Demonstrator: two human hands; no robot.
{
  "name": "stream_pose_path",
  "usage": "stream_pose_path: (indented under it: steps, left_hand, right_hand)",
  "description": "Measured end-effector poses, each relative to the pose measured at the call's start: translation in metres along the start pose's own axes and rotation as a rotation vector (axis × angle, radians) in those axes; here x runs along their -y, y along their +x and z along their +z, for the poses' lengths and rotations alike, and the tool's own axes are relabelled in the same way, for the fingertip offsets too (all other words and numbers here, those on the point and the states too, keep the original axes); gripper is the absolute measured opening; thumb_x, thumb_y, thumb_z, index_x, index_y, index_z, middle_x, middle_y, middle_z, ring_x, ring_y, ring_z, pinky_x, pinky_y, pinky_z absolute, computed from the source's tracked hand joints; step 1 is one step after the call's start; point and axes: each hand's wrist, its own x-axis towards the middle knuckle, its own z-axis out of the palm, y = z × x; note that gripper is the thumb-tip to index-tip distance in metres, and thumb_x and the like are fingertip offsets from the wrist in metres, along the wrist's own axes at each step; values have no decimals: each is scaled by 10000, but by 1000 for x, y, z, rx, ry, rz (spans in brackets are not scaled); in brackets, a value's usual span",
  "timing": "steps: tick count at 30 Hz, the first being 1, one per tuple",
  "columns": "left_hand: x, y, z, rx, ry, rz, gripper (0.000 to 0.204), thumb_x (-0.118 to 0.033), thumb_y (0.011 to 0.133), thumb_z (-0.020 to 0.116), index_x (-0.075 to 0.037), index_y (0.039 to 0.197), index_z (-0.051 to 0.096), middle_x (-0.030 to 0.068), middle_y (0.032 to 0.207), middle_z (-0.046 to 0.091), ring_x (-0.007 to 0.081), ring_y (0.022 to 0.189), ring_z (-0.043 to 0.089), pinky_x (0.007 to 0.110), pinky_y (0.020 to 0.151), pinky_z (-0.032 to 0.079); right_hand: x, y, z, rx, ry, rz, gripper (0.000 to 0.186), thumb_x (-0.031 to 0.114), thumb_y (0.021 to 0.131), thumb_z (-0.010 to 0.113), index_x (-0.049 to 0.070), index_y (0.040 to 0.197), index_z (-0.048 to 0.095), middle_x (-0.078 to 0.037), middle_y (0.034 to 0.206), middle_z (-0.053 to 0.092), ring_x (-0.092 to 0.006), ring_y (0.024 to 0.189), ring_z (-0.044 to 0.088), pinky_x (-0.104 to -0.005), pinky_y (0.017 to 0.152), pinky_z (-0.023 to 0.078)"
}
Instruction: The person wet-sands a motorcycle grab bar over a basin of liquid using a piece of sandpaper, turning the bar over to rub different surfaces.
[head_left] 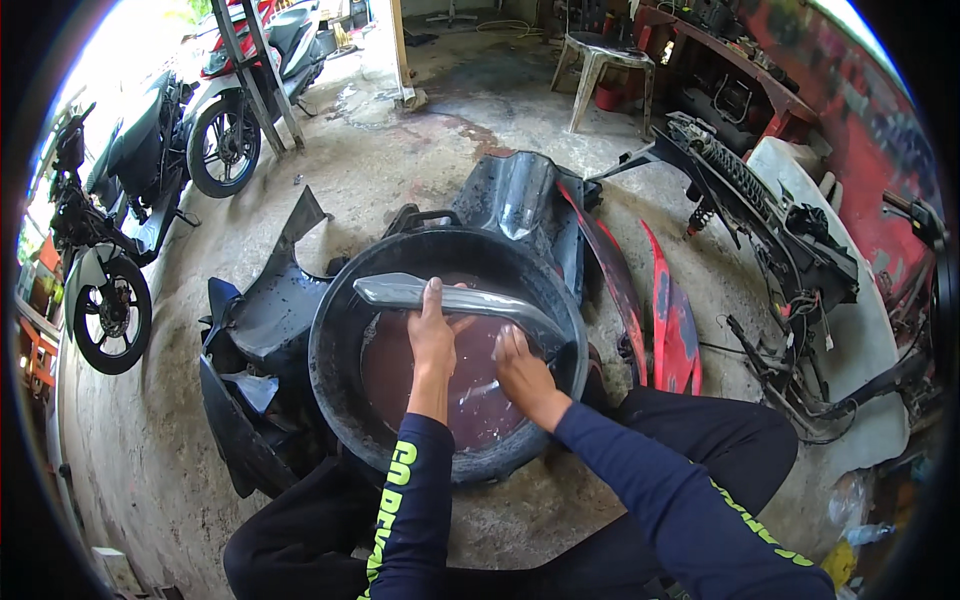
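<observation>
A long, curved grey motorcycle trim panel lies crosswise over a round black tub, wet and shiny along its length. My left hand is closed around its middle, thumb on top. Bent fingers of my right hand press together at the panel's lower edge, right of centre; whatever they may hold is hidden. Below both hands, murky reddish-brown water fills the lower part of the tub. The panel's right end reaches close to the tub's inner wall.
Black fairings lie left of the tub, a large dark panel behind it. Red scuffed panels and a stripped motorcycle frame are at right. Parked motorcycles stand far left, a plastic chair at the back.
</observation>
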Motion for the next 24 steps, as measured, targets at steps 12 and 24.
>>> stream_pose_path:
  steps: [12,24]
  left_hand:
    - [5,-1,7,-27,31,41,454,-358,987,663,-9,1223,494,166,1093,654,280,1049,697,447,704,652]
    - [4,8,-3,17,87,-32,454,-360,997,640,-4,1243,503,168,1076,688,260,934,728,428,682,657]
  right_hand:
    - [3,-2,3,23,-40,14,491,109,903,516,-172,1306,535,-347,1410,498,-444,1374,444,-399,1124,423]
    - [11,-9,-8,21,-59,-35,477,80,883,531,-164,1293,539,-365,1370,516,-415,1326,501,-344,892,594]
